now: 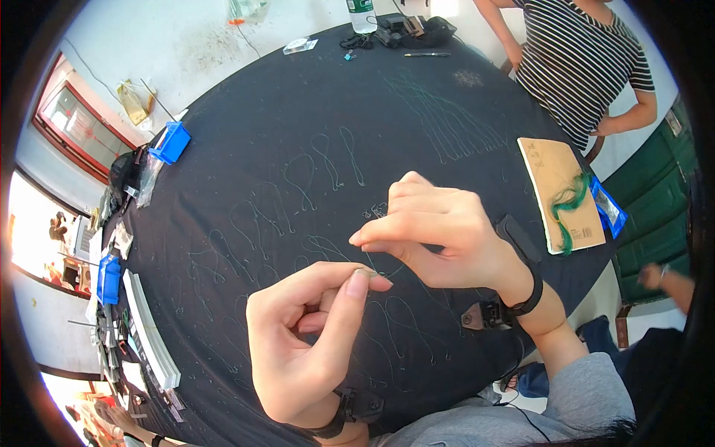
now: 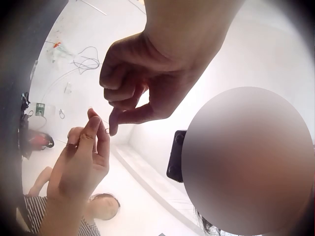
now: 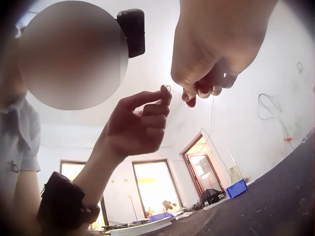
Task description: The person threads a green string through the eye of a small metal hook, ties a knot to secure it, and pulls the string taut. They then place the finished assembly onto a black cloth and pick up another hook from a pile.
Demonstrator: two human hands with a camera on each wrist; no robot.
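Over the black-covered table point(image 1: 246, 164), my left hand point(image 1: 313, 335) pinches a small fish hook point(image 3: 168, 89) between thumb and forefinger. The hook's curve juts past the fingertips in both wrist views. My right hand point(image 1: 447, 231) is a little farther out and to the right, its thumb and forefinger pinching thin fishing line point(image 3: 178, 93) that runs to the hook. More line point(image 3: 213, 118) hangs below the right hand in the right wrist view. On the cloth beyond the fingers is a small pile of hooks point(image 1: 378, 211).
Looped lines point(image 1: 320, 160) with small ends lie in rows across the cloth. Green thread point(image 1: 570, 197) rests on a brown cardboard pad point(image 1: 558, 160) at right. Blue bins point(image 1: 173, 141) and white strips point(image 1: 149, 331) line the left edge. A person in stripes point(image 1: 581, 67) stands far right.
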